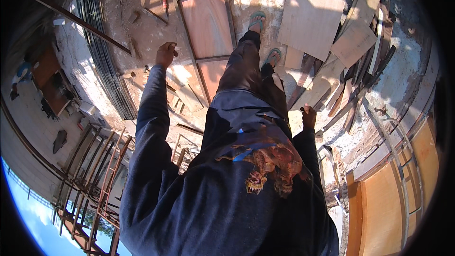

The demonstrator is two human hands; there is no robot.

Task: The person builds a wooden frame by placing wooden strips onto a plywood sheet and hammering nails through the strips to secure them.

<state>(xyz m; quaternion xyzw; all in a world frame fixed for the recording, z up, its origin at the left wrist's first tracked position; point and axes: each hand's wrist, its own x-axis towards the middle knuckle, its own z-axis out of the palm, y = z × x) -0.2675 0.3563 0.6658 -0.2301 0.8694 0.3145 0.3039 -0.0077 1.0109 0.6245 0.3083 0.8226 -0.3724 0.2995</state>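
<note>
A: How do we hold our arms here?

B: Our left arm, in its dark sleeve [154, 99], stretches well forward and out to the side, nearly straight. The left hand [165, 55] ends it with the fingers curled in, narrow rather than spread. Whether something small is pinched there, we cannot tell.

A: And on the other side?

B: We keep the right arm lower and closer to our body. Our right hand [308, 116] shows just past the hip, its fingers bent loosely inward — again, we cannot tell whether it holds anything.

A: Where is the framed plywood panel [206, 19]?

B: It lies on the floor [147, 33] ahead of us, with our forward sandal [257, 18] just beside its right edge. In our view the left hand shows near its left edge, apart from it.

A: What is near the right hand?

B: Loose planks [327, 87], with a pale board [310, 19] farther ahead. On our left we see a red-handled tool [165, 5] and a bundle of dark rods [97, 38].
</note>
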